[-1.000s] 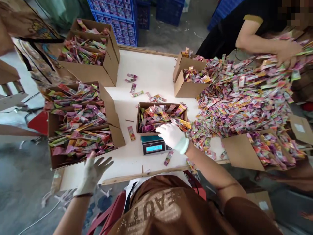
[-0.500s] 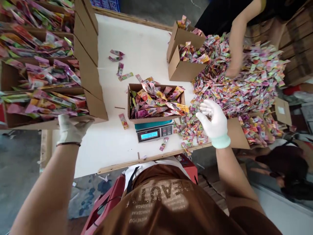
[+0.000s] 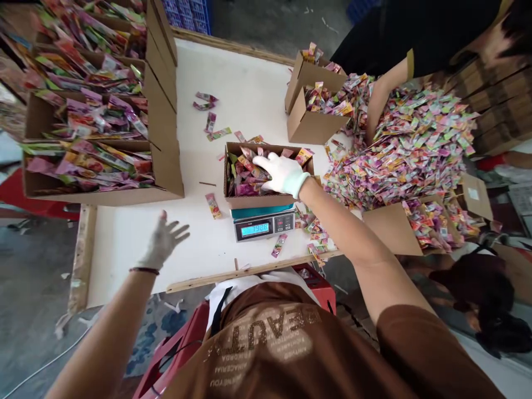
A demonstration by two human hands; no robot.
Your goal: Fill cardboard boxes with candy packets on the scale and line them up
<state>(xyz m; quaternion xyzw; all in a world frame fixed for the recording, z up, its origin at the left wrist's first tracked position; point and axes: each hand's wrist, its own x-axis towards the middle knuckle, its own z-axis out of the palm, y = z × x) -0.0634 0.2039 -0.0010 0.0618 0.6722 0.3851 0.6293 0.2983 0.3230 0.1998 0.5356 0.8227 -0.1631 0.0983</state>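
My right hand, in a white glove, reaches into a cardboard box of small printed candy packets. Its fingers are stretched and apart, touching the packets on top; the undersides of the fingers are hidden. Beneath this box is a digital scale with a teal platform and a lit display. My left hand, also gloved, hovers over the white table's front left with fingers spread and nothing in them. Nearest to it is the lowest of several filled boxes lined up on the left.
Across the table's right side spreads a large packet heap, with a co-worker's arm reaching into it. Two filled boxes stand beside the heap. Another open box sits at the right edge. Loose packets lie near the scale.
My right hand has moved left from beside the packet heap into the box on the scale. My left hand has left the filled box and moved right, fingers spreading. The display reading differs.
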